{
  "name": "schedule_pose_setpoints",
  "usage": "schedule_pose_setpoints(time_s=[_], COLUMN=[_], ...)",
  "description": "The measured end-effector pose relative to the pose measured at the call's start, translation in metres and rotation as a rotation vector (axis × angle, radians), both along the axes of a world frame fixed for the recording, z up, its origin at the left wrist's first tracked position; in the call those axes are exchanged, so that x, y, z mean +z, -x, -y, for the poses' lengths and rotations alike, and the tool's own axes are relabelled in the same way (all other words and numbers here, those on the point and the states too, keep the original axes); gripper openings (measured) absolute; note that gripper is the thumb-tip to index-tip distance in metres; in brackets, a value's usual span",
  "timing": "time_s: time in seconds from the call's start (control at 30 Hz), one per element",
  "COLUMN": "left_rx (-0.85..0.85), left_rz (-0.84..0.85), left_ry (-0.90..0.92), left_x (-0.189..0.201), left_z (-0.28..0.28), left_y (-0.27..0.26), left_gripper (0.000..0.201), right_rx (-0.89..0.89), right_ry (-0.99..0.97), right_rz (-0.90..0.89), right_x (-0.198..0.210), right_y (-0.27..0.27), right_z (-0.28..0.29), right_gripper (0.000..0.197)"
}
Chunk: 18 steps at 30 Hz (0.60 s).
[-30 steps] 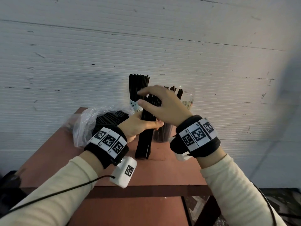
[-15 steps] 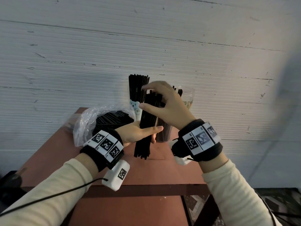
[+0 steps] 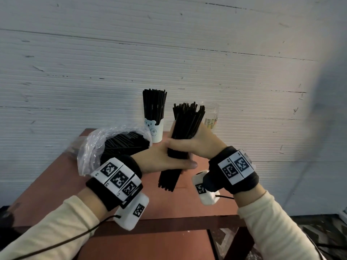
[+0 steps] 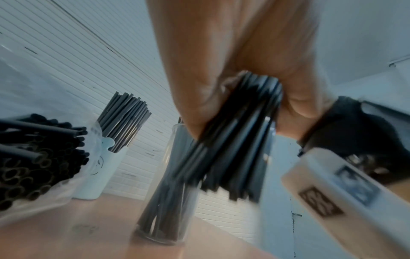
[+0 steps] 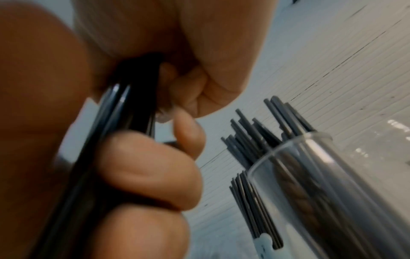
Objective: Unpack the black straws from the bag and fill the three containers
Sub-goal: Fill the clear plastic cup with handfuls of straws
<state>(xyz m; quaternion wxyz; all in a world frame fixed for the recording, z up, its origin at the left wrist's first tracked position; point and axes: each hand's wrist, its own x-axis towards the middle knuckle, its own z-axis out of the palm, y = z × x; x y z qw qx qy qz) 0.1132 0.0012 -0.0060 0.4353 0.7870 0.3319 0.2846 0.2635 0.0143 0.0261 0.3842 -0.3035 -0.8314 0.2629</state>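
A thick bundle of black straws is held nearly upright above the table, its lower ends off the surface. My left hand grips it low from the left, and my right hand wraps its middle from the right. In the right wrist view my fingers curl round the bundle. A white bear cup packed with straws stands behind. A clear glass part-filled with straws stands under the bundle. Another clear glass stands at the back right. The plastic bag of straws lies at the left.
The reddish-brown table ends at a dark front rail near my wrists. A white ribbed wall rises right behind the containers. In the head view the part-filled glass is hidden behind my hands.
The bundle has risen off the table. My right hand has slid from its top down to its middle and closed round it. The left hand still grips lower down.
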Motion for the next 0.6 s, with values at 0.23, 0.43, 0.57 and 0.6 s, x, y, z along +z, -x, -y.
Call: schedule_pose_setpoints(time_s=[0.23,0.43,0.57,0.6], left_rx=[0.53,0.522,0.508,0.502], left_rz=[0.274,0.222,0.19,0.174], left_ry=[-0.083,0.009,0.024,0.014], left_x=[-0.004,0.002,0.003,0.002], left_z=[-0.029,-0.073,-0.096,-0.1], left_y=[-0.019,-0.038,-0.039,-0.038], left_gripper=[0.087,0.126,0.105,0.094], right_rx=[-0.248,-0.354,-0.373,-0.384], right_ry=[-0.03,-0.003,0.021,0.023], right_rz=[-0.405,-0.501,-0.45,-0.43], right_x=[0.047,0.077,0.08,0.081], right_y=[-0.037,-0.058,-0.062,-0.062], right_z=[-0.031,-0.069,-0.092,-0.097], right_gripper=[0.01,0.012,0.011,0.012])
